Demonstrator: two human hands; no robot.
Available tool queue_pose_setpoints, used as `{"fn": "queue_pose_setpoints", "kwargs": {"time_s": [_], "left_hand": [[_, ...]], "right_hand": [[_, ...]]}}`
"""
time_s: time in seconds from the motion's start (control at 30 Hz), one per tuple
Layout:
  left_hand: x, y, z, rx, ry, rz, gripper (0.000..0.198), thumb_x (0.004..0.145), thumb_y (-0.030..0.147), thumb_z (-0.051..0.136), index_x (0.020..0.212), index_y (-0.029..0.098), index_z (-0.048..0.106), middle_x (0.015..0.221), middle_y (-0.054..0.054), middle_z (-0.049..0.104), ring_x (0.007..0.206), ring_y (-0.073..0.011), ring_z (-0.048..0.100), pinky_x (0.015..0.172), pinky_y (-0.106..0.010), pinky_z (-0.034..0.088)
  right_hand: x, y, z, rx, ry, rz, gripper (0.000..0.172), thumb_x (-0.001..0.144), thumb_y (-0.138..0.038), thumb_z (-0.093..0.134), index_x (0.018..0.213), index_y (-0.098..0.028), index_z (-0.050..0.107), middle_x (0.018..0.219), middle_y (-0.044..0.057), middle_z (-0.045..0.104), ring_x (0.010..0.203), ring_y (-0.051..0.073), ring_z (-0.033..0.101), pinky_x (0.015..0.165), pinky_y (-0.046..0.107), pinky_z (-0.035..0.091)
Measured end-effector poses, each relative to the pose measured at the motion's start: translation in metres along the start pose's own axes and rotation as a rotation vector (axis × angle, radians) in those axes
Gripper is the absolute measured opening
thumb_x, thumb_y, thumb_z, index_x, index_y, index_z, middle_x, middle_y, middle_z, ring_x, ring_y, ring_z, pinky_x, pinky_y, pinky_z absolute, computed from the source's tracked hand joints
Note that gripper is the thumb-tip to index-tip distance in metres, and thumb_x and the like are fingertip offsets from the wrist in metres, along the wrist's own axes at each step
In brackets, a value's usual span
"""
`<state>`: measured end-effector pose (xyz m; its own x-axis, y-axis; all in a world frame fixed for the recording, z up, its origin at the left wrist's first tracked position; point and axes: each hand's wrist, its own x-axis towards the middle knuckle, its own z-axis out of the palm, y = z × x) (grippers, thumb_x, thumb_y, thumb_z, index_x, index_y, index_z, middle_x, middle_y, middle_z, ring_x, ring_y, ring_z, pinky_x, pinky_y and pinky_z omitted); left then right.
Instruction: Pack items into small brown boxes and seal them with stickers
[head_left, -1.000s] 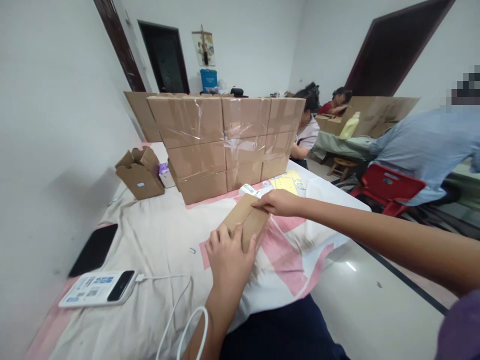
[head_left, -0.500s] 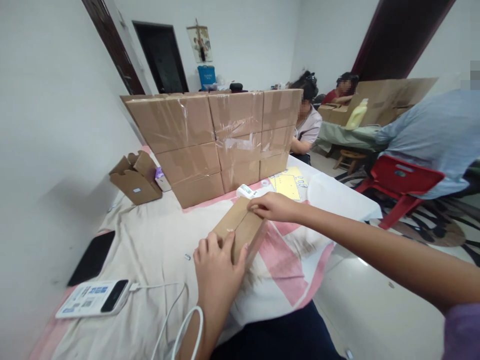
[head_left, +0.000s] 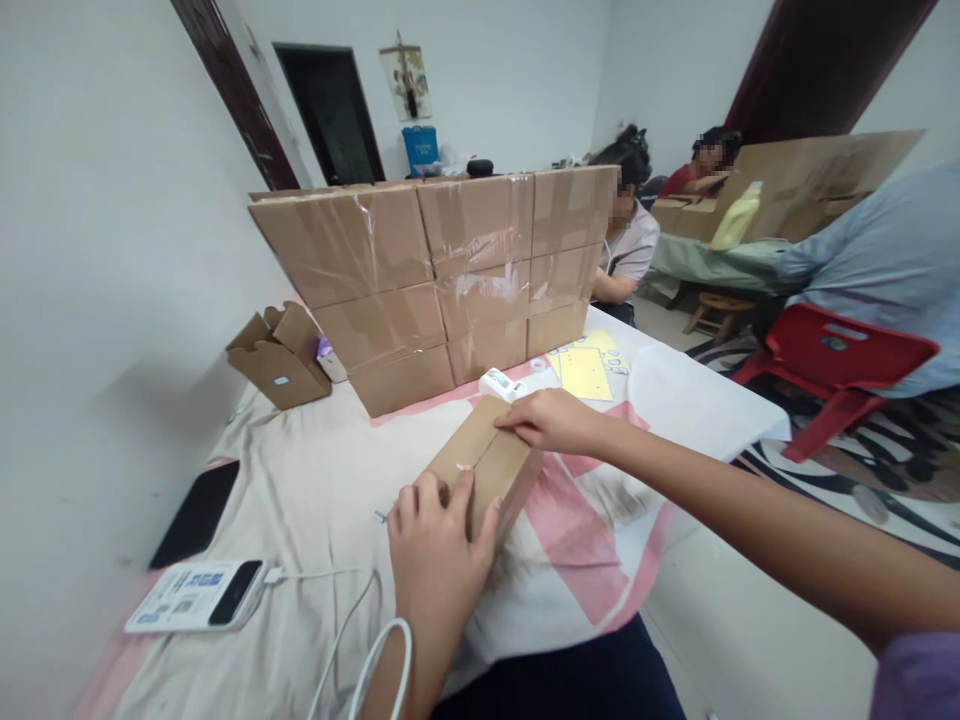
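A closed brown cardboard box point(head_left: 491, 455) lies on the cloth-covered table, a seam running along its top. My left hand point(head_left: 442, 530) rests over its near end, fingers spread on the top and thumb toward the right edge. At the far end, my right hand point(head_left: 544, 420) presses its bunched fingertips on the seam. Just beyond the box sits a small white tape dispenser point(head_left: 499, 384). Behind it stands a stack of taped cardboard boxes point(head_left: 480, 300).
An open carton point(head_left: 281, 365) stands at the left. Nearer are a black tablet point(head_left: 196, 512), a phone point(head_left: 236, 592) on a white printed item, and a white cable. Yellow sheets point(head_left: 585, 372) lie at the right. People sit beyond, one on a red chair point(head_left: 847, 345).
The view has shifted slightly, so the surroundings appear a little further right. Both hands remain on the box in nearly the same places.
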<state>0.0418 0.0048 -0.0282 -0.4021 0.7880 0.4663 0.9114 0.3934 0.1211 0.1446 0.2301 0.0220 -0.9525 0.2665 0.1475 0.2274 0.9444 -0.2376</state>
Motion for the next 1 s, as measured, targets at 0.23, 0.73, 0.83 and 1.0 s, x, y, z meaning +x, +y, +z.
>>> {"fn": "queue_pose_setpoints", "kwargs": {"time_s": [0.23,0.73,0.83,1.0], "left_hand": [[-0.001,-0.002,0.003,0.041,0.014,0.012,0.039,0.094,0.046,0.054,0.125,0.029,0.070,0.100,-0.009,0.058,0.093,-0.0275,0.049,0.080,-0.041,0.039],[0.003,0.000,0.012,0.224,0.063,0.089,0.038,0.095,0.038,0.050,0.123,0.025,0.071,0.097,-0.010,0.063,0.087,-0.0272,0.052,0.073,-0.039,0.041],[0.002,-0.001,0.013,0.256,0.032,0.096,0.039,0.097,0.039,0.046,0.125,0.026,0.070,0.099,-0.010,0.064,0.089,-0.0264,0.053,0.073,-0.038,0.042],[-0.002,-0.012,0.019,0.259,0.007,0.168,0.043,0.097,0.037,0.043,0.130,0.024,0.067,0.099,-0.010,0.064,0.088,-0.0272,0.054,0.068,-0.037,0.045]], "right_hand": [[-0.017,-0.003,0.003,-0.061,0.028,-0.048,0.040,0.093,-0.020,0.050,0.125,-0.026,0.073,0.108,0.007,0.075,0.088,0.019,0.066,0.067,0.027,0.039],[-0.013,0.001,0.010,-0.209,0.021,-0.083,0.036,0.099,-0.030,0.046,0.125,-0.024,0.070,0.102,0.006,0.073,0.071,0.017,0.061,0.053,0.029,0.028],[-0.012,0.001,0.004,-0.255,-0.009,-0.100,0.034,0.100,-0.031,0.045,0.123,-0.023,0.070,0.099,0.007,0.071,0.069,0.017,0.059,0.053,0.028,0.026],[-0.010,0.009,-0.006,-0.222,0.049,-0.160,0.034,0.101,-0.044,0.050,0.117,-0.027,0.073,0.104,0.007,0.066,0.078,0.018,0.060,0.054,0.027,0.031]]}}
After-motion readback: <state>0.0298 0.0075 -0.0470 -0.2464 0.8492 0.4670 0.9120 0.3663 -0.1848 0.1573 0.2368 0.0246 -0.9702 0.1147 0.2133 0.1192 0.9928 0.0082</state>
